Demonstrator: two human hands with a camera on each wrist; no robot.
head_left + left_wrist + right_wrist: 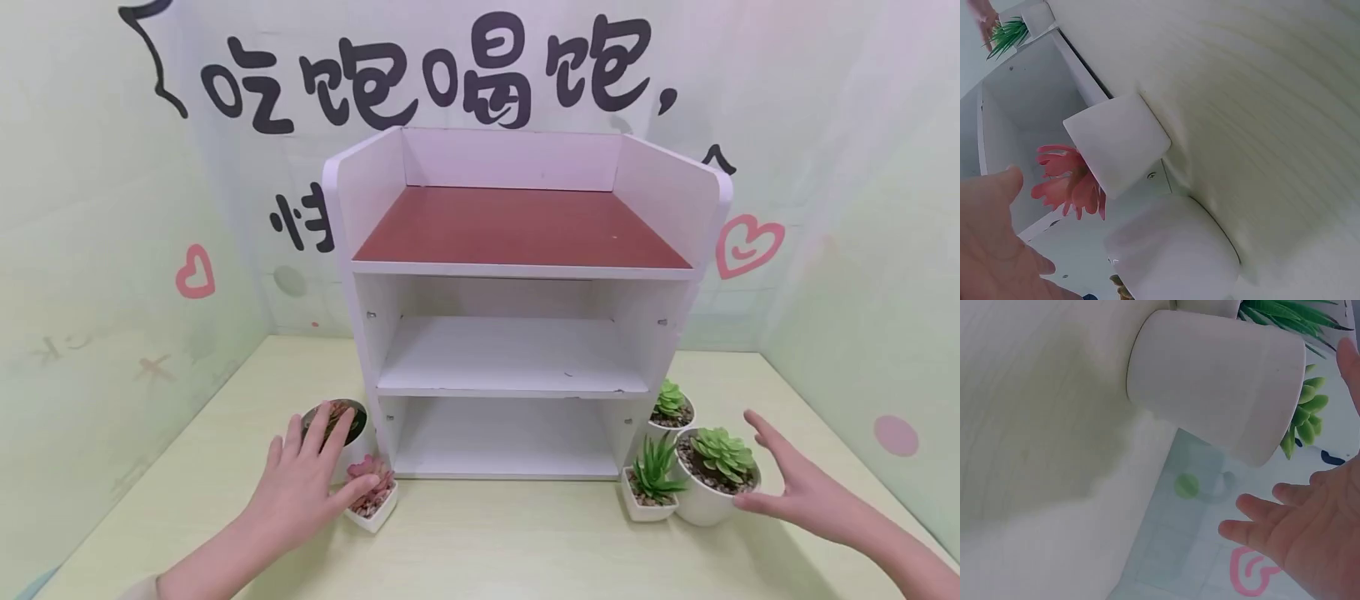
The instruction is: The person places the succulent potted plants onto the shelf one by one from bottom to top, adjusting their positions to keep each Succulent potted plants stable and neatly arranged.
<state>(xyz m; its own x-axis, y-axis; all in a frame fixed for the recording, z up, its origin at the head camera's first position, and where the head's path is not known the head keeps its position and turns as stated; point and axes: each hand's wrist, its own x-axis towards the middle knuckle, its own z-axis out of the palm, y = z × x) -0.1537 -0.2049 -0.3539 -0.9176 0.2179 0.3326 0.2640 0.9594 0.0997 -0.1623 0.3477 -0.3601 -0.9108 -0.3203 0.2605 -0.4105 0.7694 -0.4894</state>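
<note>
My left hand (303, 479), fingers spread, hovers over two potted succulents left of the shelf. One is a pink succulent in a square white pot (372, 507); the other stands in a round white pot (352, 454), its plant partly hidden by my fingers. On the right, my right hand (806, 487) is held with thumb and fingers apart beside a large round white pot (705, 500) with a green rosette succulent (722, 454). Next to that pot are a spiky green plant (656, 471) in a square pot and a smaller succulent (670, 400) behind. Neither hand holds anything.
A white shelf unit (513, 390) with a red-brown top board (517, 225) stands mid-table, with two compartments below the top. Printed fabric walls (112, 208) enclose the pale wooden table (510, 542) at the back and both sides.
</note>
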